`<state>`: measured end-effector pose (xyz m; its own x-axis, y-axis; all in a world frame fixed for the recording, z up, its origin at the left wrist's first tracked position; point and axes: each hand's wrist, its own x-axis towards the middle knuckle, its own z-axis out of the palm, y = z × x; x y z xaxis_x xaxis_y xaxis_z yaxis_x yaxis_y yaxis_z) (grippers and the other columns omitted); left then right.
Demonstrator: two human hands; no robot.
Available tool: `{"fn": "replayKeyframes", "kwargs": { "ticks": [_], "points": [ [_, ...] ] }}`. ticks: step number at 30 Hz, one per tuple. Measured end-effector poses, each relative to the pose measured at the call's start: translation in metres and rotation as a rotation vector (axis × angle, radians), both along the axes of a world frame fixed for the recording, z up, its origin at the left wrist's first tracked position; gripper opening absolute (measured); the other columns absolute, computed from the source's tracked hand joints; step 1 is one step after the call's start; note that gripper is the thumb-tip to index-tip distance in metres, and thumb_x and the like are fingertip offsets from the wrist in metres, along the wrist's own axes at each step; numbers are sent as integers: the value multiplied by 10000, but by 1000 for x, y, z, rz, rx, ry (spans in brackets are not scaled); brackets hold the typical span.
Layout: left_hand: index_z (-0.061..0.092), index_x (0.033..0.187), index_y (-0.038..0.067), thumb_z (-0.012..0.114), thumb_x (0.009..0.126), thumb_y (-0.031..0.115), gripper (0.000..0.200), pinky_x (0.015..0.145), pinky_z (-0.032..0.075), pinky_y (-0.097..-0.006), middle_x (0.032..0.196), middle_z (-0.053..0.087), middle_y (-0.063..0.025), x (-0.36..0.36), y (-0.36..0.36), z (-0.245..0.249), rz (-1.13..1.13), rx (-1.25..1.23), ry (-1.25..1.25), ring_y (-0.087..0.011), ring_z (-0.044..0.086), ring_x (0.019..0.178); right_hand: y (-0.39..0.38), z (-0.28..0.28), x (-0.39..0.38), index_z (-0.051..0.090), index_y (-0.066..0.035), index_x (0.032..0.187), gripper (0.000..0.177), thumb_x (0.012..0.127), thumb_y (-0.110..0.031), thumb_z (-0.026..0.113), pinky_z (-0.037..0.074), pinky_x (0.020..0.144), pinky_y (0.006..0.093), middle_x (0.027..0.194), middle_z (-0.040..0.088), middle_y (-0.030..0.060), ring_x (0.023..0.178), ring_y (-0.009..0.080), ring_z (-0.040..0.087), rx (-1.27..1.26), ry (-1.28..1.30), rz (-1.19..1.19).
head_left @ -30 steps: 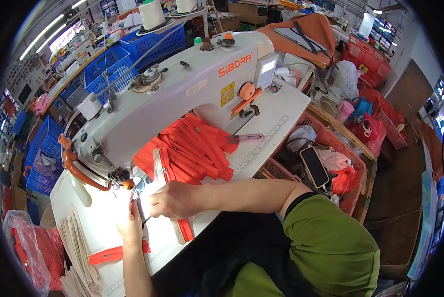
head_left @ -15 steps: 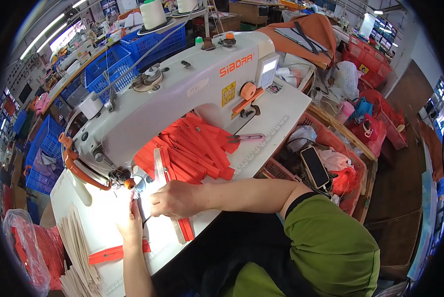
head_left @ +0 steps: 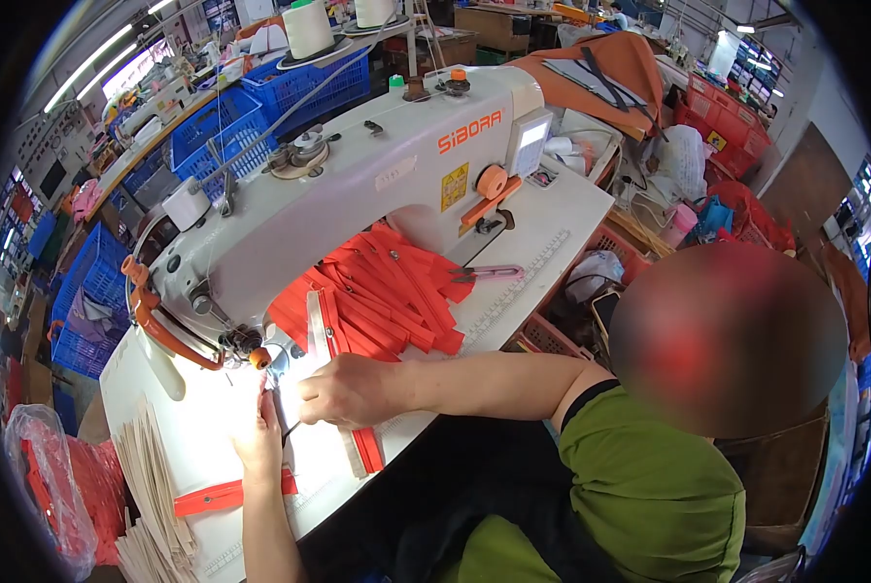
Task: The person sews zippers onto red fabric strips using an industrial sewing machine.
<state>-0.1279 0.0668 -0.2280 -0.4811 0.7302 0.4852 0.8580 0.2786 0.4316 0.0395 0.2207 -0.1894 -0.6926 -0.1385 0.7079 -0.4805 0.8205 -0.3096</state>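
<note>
My left hand (head_left: 257, 437) lies on the white sewing table below the needle area of a sewing machine (head_left: 358, 175). One digit stretches up beside the presser foot; glare washes out the other fingers. My right hand (head_left: 346, 391) is closed, fingertips curled down close to the left hand, and what they pinch is hidden. Beneath it runs a red-and-beige zipper strip (head_left: 365, 449), showing above and below the hand. A pile of red zippers (head_left: 382, 291) sits under the machine arm. Another red zipper (head_left: 210, 499) lies left of my left forearm.
Pink-handled snips (head_left: 498, 272) lie right of the pile, near a printed ruler (head_left: 523, 291). Beige strips (head_left: 153, 476) hang at the table's left edge. Beyond it are a bag of red material (head_left: 76, 496) and blue crates (head_left: 90, 301). A blurred round patch (head_left: 727, 340) covers the right side.
The view has shifted slightly. A blurred round patch now covers the basket and phone at the right. Both hands keep nearly the same place beside the needle.
</note>
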Motion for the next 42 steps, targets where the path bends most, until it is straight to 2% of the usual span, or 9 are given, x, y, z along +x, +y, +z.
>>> {"fn": "replayKeyframes", "kwargs": {
  "ticks": [14,20,22,24,25,26,27,28,42],
  "points": [
    [680,1155,112,638,889,30,281,750,523,-321,950,697,-127,0,3,0,-20,74,75,-226,671,809,1,6,4,527,-71,717,122,702,-13,634,495,563,381,756,516,67,686,262,602,13,-106,29],
    [681,1044,86,686,850,66,195,801,516,-388,954,674,-136,-1,12,6,-87,173,307,-320,644,855,4,1,5,581,-85,816,169,670,-39,653,486,551,358,793,520,63,708,243,593,119,-162,-9],
    [671,1000,73,659,884,126,129,794,505,-412,942,654,-143,17,18,18,-124,392,-344,-339,626,847,5,4,6,581,-85,813,169,663,-35,640,495,571,368,795,527,73,715,254,605,138,-218,-13],
    [654,1069,75,637,914,206,203,782,500,-419,972,648,-158,14,13,13,-86,225,-589,-343,628,854,10,4,6,606,-74,845,199,657,-46,663,483,538,375,776,535,72,676,258,599,174,-248,10],
    [627,1138,93,589,948,247,248,774,502,-424,992,658,-172,10,11,5,-130,247,-81,-345,634,853,10,5,5,611,-68,829,197,643,-30,665,481,545,378,764,544,73,660,268,596,147,-251,18],
    [607,1191,120,535,966,265,278,773,514,-425,1014,656,-182,7,9,-2,-40,-60,-197,-345,639,869,9,11,5,616,-65,808,196,625,-5,657,481,549,376,763,550,78,661,274,594,162,-273,16],
    [613,1179,123,491,971,260,278,773,525,-420,1000,645,-175,4,10,-9,-78,79,172,-348,638,856,8,10,4,622,-68,796,199,618,18,646,480,553,373,760,555,84,658,278,591,182,-242,12],
    [612,1149,113,497,953,256,268,759,527,-431,986,629,-164,12,8,7,-64,70,-47,-353,637,825,7,12,4,627,-73,802,220,615,44,622,477,546,375,750,554,90,639,280,584,164,-257,14],
    [615,1009,120,527,869,146,166,642,514,-411,862,585,-100,15,9,16,-30,45,142,-297,628,767,5,16,5,615,-70,766,163,665,58,629,457,532,372,705,530,85,616,279,579,114,-247,12]
  ]
}}
